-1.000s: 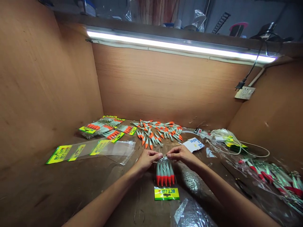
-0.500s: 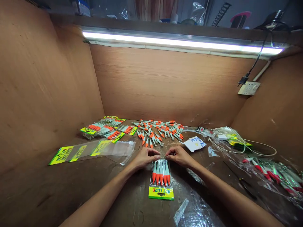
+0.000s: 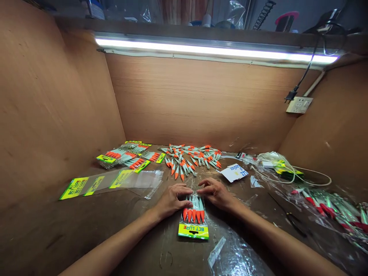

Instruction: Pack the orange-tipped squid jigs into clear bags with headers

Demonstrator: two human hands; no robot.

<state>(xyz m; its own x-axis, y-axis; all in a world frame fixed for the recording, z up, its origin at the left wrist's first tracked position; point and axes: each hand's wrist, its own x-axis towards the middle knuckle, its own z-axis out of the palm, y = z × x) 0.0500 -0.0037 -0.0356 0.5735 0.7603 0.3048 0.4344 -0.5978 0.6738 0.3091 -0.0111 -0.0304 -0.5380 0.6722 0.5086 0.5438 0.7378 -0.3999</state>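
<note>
We log one lure packet [image 3: 196, 217] under the bent fingers of the left hand [image 3: 171, 200] and right hand [image 3: 216, 193]; can't tell grip or seal. Done: filled packs [image 3: 113, 154] beyond-left of fingers. Remaining: loose lures [image 3: 181, 164] straight beyond, flat bags [image 3: 122, 178] leftward, apparently empty.
</note>
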